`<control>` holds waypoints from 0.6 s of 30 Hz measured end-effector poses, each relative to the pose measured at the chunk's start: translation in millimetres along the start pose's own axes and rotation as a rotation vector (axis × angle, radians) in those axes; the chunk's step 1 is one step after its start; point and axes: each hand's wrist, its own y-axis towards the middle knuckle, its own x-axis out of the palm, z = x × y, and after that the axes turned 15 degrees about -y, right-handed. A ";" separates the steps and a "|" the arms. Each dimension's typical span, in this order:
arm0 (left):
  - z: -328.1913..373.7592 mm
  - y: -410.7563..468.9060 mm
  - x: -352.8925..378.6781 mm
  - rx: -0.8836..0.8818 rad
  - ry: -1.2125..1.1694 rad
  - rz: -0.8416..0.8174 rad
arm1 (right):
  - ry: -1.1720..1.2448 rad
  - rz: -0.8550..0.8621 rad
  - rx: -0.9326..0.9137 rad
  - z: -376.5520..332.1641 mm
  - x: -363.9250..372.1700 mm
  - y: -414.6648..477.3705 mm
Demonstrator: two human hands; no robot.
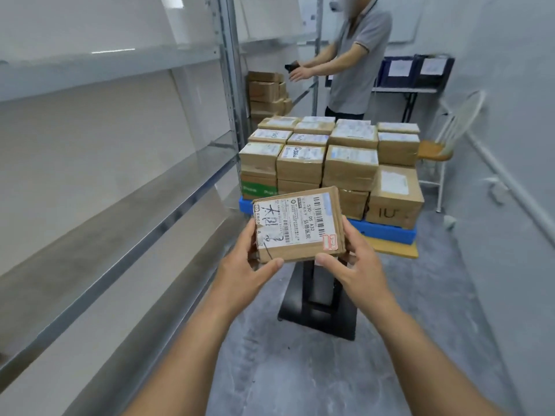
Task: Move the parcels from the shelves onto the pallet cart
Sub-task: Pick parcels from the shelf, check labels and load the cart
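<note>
You hold one small, flat cardboard parcel [298, 225] in both hands, in mid-air just short of the pallet cart [387, 232], with its white shipping label facing up. The cart's blue deck carries a tight block of stacked parcels [330, 157], several layers high.

To set this one down well, my judgement is that you should carry it level and step closer. Pick a flat spot, such as the lower step at the near right corner of the load. Lower it with the label up and its edges square to its neighbours, so nothing leans. Let go only once it rests fully. Mind the black frame [318, 301] on the floor between you and the load.

Your left hand [243, 265] clamps the parcel's near left corner, thumb along the near edge. Your right hand [357, 259] clamps the near right corner, thumb on the near edge and fingers wrapped up the right side. Both bare forearms reach forward and converge on the parcel.

The shelves [120, 187] run along your left. Another person [357, 64] stands beyond the cart.
</note>
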 end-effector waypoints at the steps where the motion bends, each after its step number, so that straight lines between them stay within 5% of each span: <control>1: 1.6 18.6 6.5 0.003 -0.005 -0.026 | -0.015 0.042 0.013 3.4 -5.9 13.0; 18: 49.6 273.0 139.7 0.143 0.008 -0.418 | -0.086 0.449 0.146 61.8 -131.5 193.1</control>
